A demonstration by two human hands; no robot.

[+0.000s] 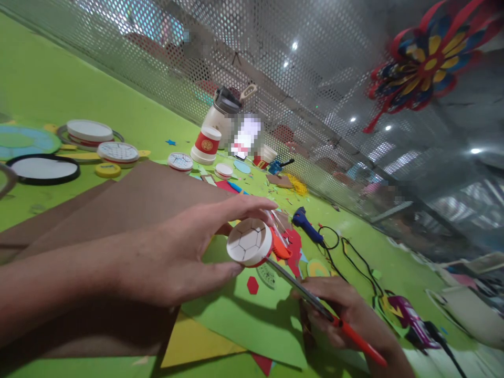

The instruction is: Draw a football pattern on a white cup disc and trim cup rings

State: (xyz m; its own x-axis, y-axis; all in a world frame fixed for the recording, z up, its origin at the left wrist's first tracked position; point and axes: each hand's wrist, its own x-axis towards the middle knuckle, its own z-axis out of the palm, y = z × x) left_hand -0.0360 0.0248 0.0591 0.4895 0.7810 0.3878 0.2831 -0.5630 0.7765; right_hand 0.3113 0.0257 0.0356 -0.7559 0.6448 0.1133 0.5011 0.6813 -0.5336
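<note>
My left hand (185, 252) grips a small paper cup (250, 241), held on its side between thumb and fingers. The cup's round white bottom faces me, drawn with a hexagon football pattern, and red shows at its rim. My right hand (346, 312) is closed round red-handled scissors (315, 302). Their blades reach up to the cup's lower edge. Orange and red paper scraps (287, 247) lie just behind the cup.
Brown card (129, 210), green and yellow sheets cover the green table (47, 79). Round lids and rings lie at the left, cups and a jug at the back by a perforated metal screen. A blue glue gun (305, 220) and a purple one (411, 317) lie at the right with cables.
</note>
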